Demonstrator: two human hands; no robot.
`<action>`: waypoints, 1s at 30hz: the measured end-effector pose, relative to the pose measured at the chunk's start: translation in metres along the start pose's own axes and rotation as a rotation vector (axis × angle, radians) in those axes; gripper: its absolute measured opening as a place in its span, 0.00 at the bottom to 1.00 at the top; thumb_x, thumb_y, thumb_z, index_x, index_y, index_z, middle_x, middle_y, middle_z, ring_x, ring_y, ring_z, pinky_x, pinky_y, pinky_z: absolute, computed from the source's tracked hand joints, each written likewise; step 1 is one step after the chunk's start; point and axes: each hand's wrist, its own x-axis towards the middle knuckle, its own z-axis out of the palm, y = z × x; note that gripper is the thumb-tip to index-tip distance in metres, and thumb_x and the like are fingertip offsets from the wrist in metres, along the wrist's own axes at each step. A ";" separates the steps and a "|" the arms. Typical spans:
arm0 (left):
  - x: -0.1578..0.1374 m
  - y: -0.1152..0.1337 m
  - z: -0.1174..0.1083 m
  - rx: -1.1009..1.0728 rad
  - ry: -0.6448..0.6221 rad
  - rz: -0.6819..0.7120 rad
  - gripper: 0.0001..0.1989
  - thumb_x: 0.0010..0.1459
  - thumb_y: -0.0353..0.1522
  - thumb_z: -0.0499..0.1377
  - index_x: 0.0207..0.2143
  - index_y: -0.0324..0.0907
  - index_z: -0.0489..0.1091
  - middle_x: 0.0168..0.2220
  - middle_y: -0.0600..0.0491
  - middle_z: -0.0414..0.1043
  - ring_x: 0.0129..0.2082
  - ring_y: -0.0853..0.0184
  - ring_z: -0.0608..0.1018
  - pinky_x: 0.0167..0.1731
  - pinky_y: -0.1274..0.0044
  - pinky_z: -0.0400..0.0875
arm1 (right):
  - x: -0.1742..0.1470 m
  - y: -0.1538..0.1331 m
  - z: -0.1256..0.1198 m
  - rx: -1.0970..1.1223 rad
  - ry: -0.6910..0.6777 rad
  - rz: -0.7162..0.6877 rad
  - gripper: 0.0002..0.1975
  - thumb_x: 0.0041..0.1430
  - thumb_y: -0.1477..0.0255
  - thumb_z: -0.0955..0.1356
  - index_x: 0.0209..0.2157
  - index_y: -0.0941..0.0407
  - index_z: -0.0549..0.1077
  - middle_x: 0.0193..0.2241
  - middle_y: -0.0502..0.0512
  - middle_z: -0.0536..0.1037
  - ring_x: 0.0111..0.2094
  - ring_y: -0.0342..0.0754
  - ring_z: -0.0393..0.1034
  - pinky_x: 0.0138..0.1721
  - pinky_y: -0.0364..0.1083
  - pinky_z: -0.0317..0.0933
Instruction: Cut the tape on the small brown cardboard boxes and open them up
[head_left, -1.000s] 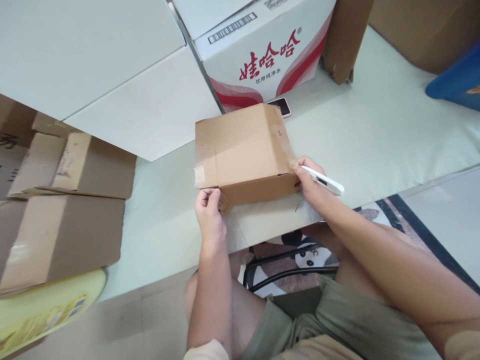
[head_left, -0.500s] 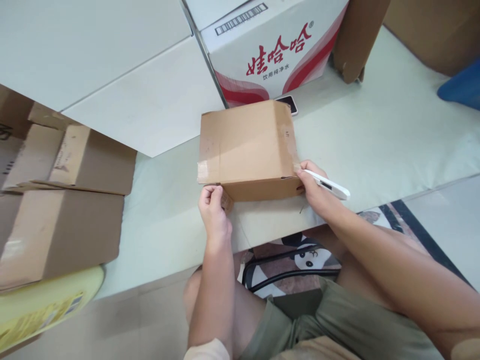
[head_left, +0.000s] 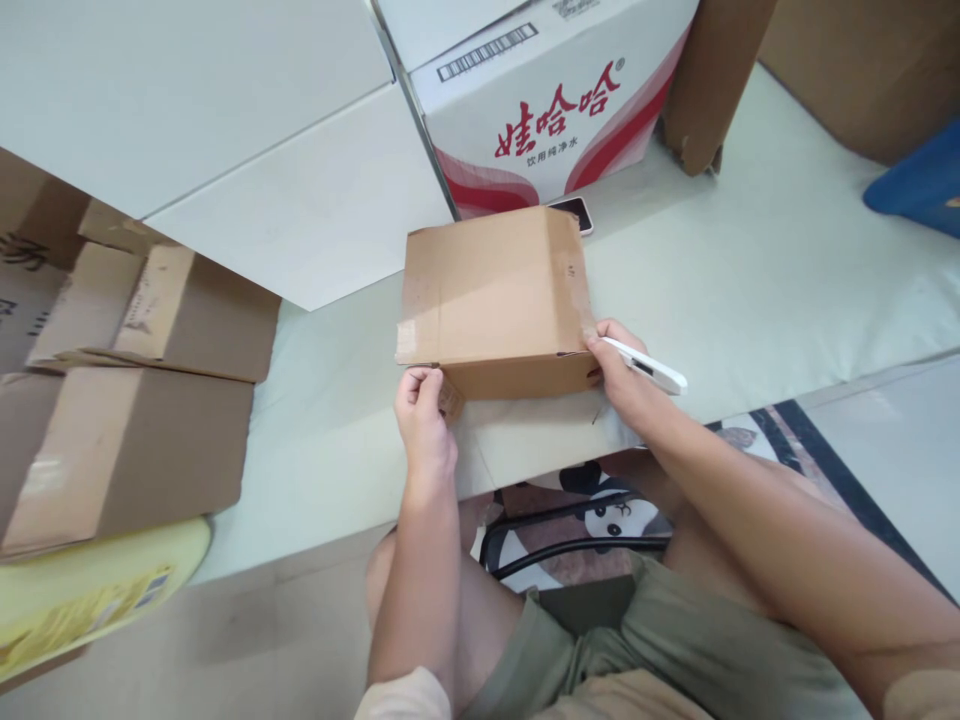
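A brown cardboard box (head_left: pixel 487 290) lies on the pale green cloth, with clear tape on its left and right ends. At its near left corner my left hand (head_left: pixel 424 405) is closed, thumb and fingers pinching the edge of the box. My right hand (head_left: pixel 619 370) grips the near right corner with its fingertips. Tucked in that same hand is a slim white utility knife (head_left: pixel 652 373), its handle pointing right and away from the box; no blade shows. Part of a small brown flap with printing (head_left: pixel 450 402) hangs beside my left fingers.
Behind the box, a phone (head_left: pixel 576 214) lies partly hidden, before a white and red water carton (head_left: pixel 551 130). White cabinets (head_left: pixel 300 220) rise at back left. Stacked cardboard boxes (head_left: pixel 172 450) and a yellow container (head_left: pixel 112 590) stand left. A blue object (head_left: pixel 919 185) is far right.
The view has shifted slightly. Both hands keep their places at the two near corners of the box, and the box looks the same.
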 end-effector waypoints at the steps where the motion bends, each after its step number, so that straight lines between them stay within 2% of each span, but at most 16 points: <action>1: -0.001 0.001 -0.001 0.000 -0.007 -0.002 0.18 0.43 0.43 0.68 0.27 0.44 0.63 0.25 0.58 0.63 0.24 0.71 0.66 0.26 0.78 0.58 | 0.000 0.001 0.000 0.010 0.000 -0.002 0.16 0.60 0.57 0.65 0.26 0.51 0.59 0.22 0.46 0.60 0.27 0.46 0.55 0.29 0.47 0.51; 7: 0.000 0.007 -0.014 -0.017 -0.057 -0.002 0.17 0.44 0.41 0.68 0.24 0.44 0.63 0.23 0.58 0.64 0.21 0.72 0.67 0.21 0.79 0.58 | 0.002 0.003 0.000 0.009 -0.001 -0.038 0.16 0.59 0.57 0.65 0.26 0.51 0.59 0.21 0.47 0.60 0.27 0.46 0.56 0.29 0.47 0.51; 10: 0.006 0.002 -0.024 -0.030 -0.080 -0.013 0.16 0.44 0.43 0.64 0.18 0.44 0.64 0.17 0.57 0.62 0.16 0.73 0.65 0.18 0.79 0.57 | 0.003 0.001 -0.002 -0.007 0.012 -0.009 0.15 0.60 0.57 0.65 0.26 0.51 0.60 0.22 0.47 0.60 0.27 0.47 0.57 0.29 0.47 0.50; 12: 0.012 0.000 -0.031 -0.052 -0.175 -0.067 0.15 0.41 0.42 0.62 0.14 0.44 0.63 0.13 0.55 0.61 0.14 0.72 0.64 0.16 0.78 0.57 | 0.003 0.000 -0.003 -0.019 0.018 0.008 0.15 0.60 0.57 0.65 0.26 0.51 0.60 0.22 0.47 0.60 0.27 0.47 0.57 0.29 0.47 0.50; 14: 0.017 0.000 -0.034 -0.094 -0.265 -0.104 0.09 0.35 0.38 0.59 0.12 0.43 0.66 0.13 0.52 0.64 0.13 0.69 0.67 0.15 0.76 0.60 | 0.004 -0.002 -0.003 -0.028 0.018 0.021 0.15 0.60 0.58 0.65 0.26 0.51 0.61 0.22 0.46 0.60 0.27 0.46 0.56 0.30 0.47 0.49; 17: 0.020 0.001 -0.034 -0.134 -0.257 -0.092 0.06 0.30 0.33 0.57 0.13 0.42 0.72 0.15 0.51 0.70 0.15 0.68 0.71 0.16 0.76 0.64 | 0.004 -0.004 -0.001 -0.028 0.012 0.045 0.14 0.61 0.60 0.64 0.26 0.51 0.61 0.22 0.46 0.61 0.26 0.46 0.55 0.30 0.47 0.49; 21: 0.018 -0.003 -0.029 -0.072 -0.133 -0.005 0.02 0.31 0.28 0.64 0.16 0.41 0.74 0.18 0.55 0.74 0.19 0.70 0.75 0.21 0.79 0.69 | 0.005 -0.005 0.000 -0.031 0.043 0.059 0.14 0.62 0.63 0.64 0.24 0.52 0.60 0.21 0.46 0.60 0.26 0.45 0.55 0.29 0.47 0.48; 24: 0.017 -0.012 -0.031 -0.074 -0.124 0.079 0.05 0.35 0.31 0.69 0.17 0.42 0.75 0.20 0.56 0.75 0.21 0.68 0.76 0.25 0.77 0.72 | 0.005 -0.005 -0.001 -0.033 0.099 0.050 0.14 0.62 0.63 0.63 0.24 0.52 0.61 0.21 0.46 0.60 0.25 0.45 0.55 0.28 0.47 0.48; 27: 0.021 -0.018 -0.039 -0.033 -0.174 0.169 0.08 0.39 0.35 0.73 0.21 0.43 0.77 0.25 0.55 0.78 0.30 0.64 0.81 0.37 0.73 0.78 | 0.004 -0.004 -0.003 -0.032 0.155 0.005 0.14 0.63 0.63 0.64 0.24 0.51 0.63 0.21 0.47 0.61 0.25 0.46 0.57 0.27 0.46 0.49; 30: 0.031 -0.023 -0.046 0.081 -0.192 0.260 0.12 0.45 0.41 0.73 0.25 0.44 0.79 0.32 0.52 0.80 0.42 0.61 0.83 0.50 0.71 0.77 | 0.003 -0.001 -0.004 -0.013 0.195 -0.059 0.13 0.62 0.63 0.64 0.24 0.51 0.64 0.21 0.47 0.62 0.26 0.46 0.58 0.27 0.46 0.51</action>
